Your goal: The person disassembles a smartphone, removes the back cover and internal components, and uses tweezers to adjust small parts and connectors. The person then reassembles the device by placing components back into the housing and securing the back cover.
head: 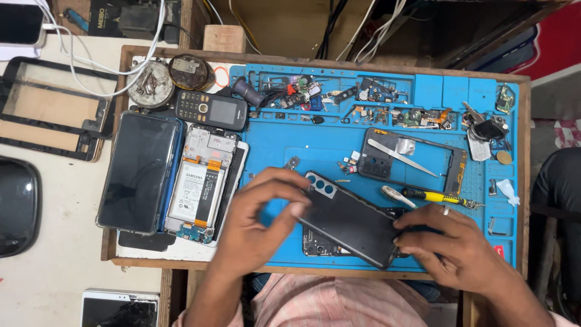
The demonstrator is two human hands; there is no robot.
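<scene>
The left hand [257,221] and right hand [451,242] each grip an end of the flat black plastic phone back cover [351,219], held over a blue silicone repair mat [290,142]. Beyond the right grip lies a yellow-handled screwdriver [433,196].

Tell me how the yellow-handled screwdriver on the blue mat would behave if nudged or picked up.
The yellow-handled screwdriver lies flat on the blue mat, just beyond the right hand. Its round, slim handle suggests it would probably roll if pushed sideways. It looks rigid and likely light. The thin tip may be awkward to pinch, so the handle seems the easier grip.
</scene>
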